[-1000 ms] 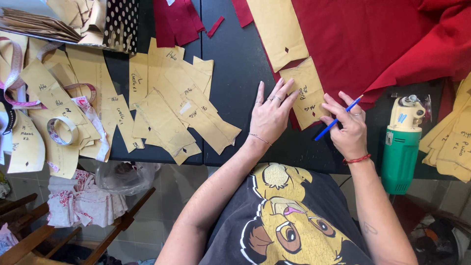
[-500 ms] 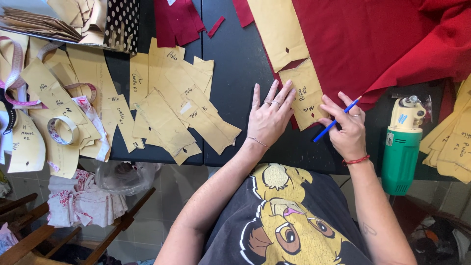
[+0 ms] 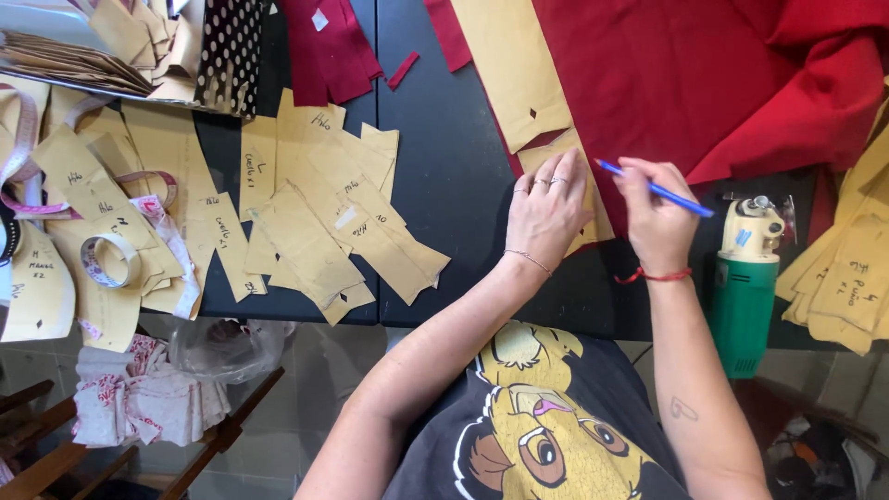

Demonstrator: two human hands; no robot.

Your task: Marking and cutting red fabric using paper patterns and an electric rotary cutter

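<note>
Both hands had shifted slightly since the earlier frames, the pen tip swinging from lower left to point up and left toward the paper. At the moment inspected, the left hand [image 3: 546, 211] lay flat, fingers close together, pressing a tan paper pattern piece [image 3: 567, 176] against the red cloth [image 3: 704, 83] right of centre in the frame. The right hand [image 3: 656, 215] sat just beside it, pinching a blue pen [image 3: 654, 188]. The pen's long axis ran from lower right to upper left, its tip just right of the paper's edge. The pattern's long axis ran up the frame, away from the person. A green cutting tool [image 3: 745, 287] stood to the right, untouched.
</note>
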